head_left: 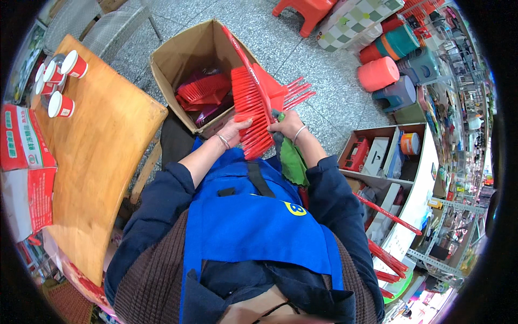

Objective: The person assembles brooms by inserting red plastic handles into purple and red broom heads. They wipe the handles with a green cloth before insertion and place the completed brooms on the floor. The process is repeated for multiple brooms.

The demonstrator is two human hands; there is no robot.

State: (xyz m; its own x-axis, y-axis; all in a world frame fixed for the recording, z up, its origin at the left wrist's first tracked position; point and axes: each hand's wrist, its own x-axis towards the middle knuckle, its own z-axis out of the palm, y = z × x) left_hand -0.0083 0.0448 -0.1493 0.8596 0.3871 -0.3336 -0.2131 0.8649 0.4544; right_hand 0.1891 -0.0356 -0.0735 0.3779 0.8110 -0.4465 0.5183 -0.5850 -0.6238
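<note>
In front of my apron I hold a red broom (253, 102) with stiff bristles and a long thin handle that slants up over the open cardboard box (162, 59). My left hand (235, 132) is closed on the lower bristles. My right hand (287, 125) grips the other side near the handle, its thumb towards the bristles. A dark green cloth (292, 163) hangs under that hand. Behind the broom, a red piece with comb-like teeth (298, 93) sticks out to the right. Inside the box lie more red broom heads (205, 89) and some purple plastic.
To the left stands a wooden table (97, 140) with several red-and-white paper cups (60, 105). On the right is a white shelf unit (415, 178) with red handles (386, 213) by it. Plastic buckets (377, 74) and a red stool (307, 13) stand on the speckled floor.
</note>
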